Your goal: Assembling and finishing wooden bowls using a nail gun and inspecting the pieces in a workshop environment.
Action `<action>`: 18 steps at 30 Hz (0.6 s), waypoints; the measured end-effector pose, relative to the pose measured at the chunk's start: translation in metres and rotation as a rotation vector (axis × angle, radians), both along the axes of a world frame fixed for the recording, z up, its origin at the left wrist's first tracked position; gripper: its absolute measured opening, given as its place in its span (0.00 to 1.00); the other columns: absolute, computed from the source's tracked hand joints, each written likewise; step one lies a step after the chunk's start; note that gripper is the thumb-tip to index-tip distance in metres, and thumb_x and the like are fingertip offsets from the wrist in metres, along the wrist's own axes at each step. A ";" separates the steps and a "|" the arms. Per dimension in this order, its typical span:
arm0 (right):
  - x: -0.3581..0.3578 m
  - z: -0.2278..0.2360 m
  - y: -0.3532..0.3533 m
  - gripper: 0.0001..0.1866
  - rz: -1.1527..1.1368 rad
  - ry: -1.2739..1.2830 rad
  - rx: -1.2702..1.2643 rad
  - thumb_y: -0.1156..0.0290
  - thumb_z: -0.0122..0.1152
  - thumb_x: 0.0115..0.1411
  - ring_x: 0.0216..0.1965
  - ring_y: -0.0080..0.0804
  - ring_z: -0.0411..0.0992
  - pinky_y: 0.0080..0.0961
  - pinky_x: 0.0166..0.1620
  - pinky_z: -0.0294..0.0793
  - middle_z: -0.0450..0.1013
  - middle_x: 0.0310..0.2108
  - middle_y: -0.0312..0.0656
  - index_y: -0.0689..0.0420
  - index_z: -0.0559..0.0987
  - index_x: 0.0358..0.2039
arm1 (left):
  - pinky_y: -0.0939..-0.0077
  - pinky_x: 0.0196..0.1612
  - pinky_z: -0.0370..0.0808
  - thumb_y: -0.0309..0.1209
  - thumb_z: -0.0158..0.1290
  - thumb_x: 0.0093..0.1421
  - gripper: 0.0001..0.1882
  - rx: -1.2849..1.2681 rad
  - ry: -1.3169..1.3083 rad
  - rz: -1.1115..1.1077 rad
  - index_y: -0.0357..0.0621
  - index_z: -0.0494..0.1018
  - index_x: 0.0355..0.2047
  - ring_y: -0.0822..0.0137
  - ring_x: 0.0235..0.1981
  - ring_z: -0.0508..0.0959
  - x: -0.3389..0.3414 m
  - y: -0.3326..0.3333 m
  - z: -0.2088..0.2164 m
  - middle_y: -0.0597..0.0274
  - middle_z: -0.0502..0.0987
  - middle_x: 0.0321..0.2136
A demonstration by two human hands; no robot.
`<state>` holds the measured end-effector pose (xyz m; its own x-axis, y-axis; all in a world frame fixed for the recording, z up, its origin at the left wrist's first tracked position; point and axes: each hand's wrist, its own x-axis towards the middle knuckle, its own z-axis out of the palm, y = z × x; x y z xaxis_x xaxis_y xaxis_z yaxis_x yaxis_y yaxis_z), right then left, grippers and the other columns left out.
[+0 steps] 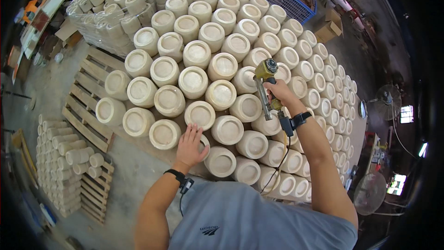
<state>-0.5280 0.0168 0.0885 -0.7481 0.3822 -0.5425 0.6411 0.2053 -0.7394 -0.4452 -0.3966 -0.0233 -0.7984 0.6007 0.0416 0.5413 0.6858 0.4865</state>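
Many round, pale wooden drum-shaped pieces stand packed in rows in front of me, each with a circular recess in its top. My left hand point(190, 148) lies with its fingers stretched out at the near edge. Its palm partly hides one wooden piece point(204, 143), and its fingertips reach the rim of the piece beyond it point(200, 115). In my right hand point(280, 91) is a yellow and black nail gun point(265, 70), gripped by its handle. The gun is held up over the rows, its long magazine tilted downward. A yellowish hose hangs below it.
A wooden pallet point(89, 97) lies on the floor to the left. Stacked smaller wooden cylinders point(60, 157) stand at the lower left. Film-wrapped pieces point(108, 28) are at the far left. Beyond the rows are a blue crate point(289, 2) and a cardboard box point(328, 27). Fans point(370, 193) stand right.
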 end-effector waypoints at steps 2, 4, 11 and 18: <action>-0.014 -0.011 0.007 0.14 -0.002 -0.015 0.056 0.67 0.62 0.56 0.15 0.32 0.72 0.32 0.20 0.72 0.73 0.17 0.42 0.65 0.76 0.21 | 0.49 0.65 0.62 0.49 0.58 0.57 0.42 0.038 0.005 -0.005 0.40 0.63 0.67 0.46 0.71 0.57 0.002 0.001 0.001 0.44 0.61 0.68; -0.021 -0.015 0.017 0.13 0.003 -0.061 0.073 0.67 0.64 0.57 0.14 0.31 0.71 0.32 0.19 0.72 0.72 0.19 0.41 0.64 0.76 0.24 | 0.49 0.65 0.62 0.48 0.58 0.56 0.42 0.044 -0.011 -0.001 0.40 0.63 0.67 0.46 0.71 0.58 0.001 0.003 0.003 0.44 0.61 0.68; -0.030 -0.013 0.014 0.11 0.018 -0.162 0.148 0.68 0.62 0.58 0.15 0.31 0.71 0.32 0.19 0.74 0.70 0.19 0.40 0.64 0.74 0.26 | 0.52 0.65 0.62 0.48 0.59 0.56 0.41 0.038 -0.019 0.001 0.40 0.65 0.66 0.47 0.71 0.59 -0.002 0.000 0.009 0.45 0.62 0.68; -0.023 -0.003 0.006 0.11 -0.038 -0.225 0.020 0.68 0.63 0.60 0.15 0.30 0.70 0.34 0.20 0.75 0.69 0.19 0.38 0.63 0.74 0.28 | 0.52 0.66 0.62 0.48 0.58 0.57 0.41 0.057 -0.022 0.003 0.39 0.65 0.66 0.47 0.71 0.59 -0.002 0.000 0.005 0.44 0.62 0.68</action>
<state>-0.5506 0.0231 0.0856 -0.5941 0.4201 -0.6860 0.7969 0.1911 -0.5731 -0.4473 -0.3969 -0.0184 -0.8011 0.5957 0.0584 0.5283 0.6579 0.5367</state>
